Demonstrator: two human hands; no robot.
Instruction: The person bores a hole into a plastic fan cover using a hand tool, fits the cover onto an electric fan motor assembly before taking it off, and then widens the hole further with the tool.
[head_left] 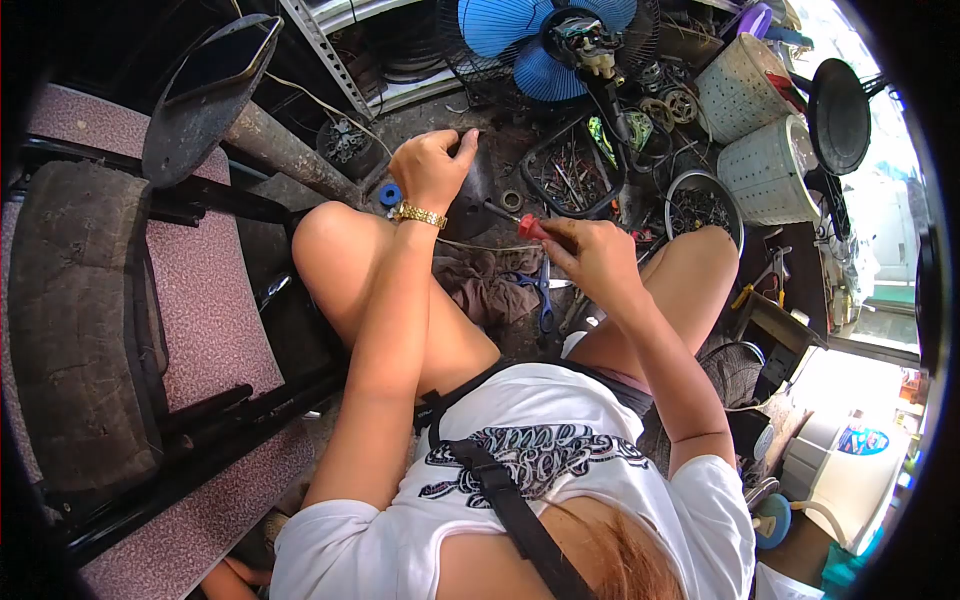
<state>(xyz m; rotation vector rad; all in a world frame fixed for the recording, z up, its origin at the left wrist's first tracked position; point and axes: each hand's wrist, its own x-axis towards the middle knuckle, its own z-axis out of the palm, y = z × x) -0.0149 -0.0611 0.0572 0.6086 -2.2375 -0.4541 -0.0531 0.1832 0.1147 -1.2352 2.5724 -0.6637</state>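
Note:
My right hand (590,255) is wrapped round the red handle of a screwdriver (530,227), whose shaft points up and left at a dark metal piece (470,205). My left hand (432,168), with a gold bracelet at the wrist, is closed at the upper edge of that dark piece, thumb raised; its fingertips are mostly hidden. Below the piece lies a crumpled brown cloth (495,288). Blue-handled scissors (545,300) rest beside the cloth. A blue ring (390,195) and a small round metal ring (511,200) lie on the floor near my hands.
A blue fan (530,60) stands ahead, above a black tray (572,208) of tools. Right are a metal bowl (735,200) of small parts and white perforated baskets (765,170). A phone (225,60) lies on a stand at left. Another person's arm (235,580) shows bottom left.

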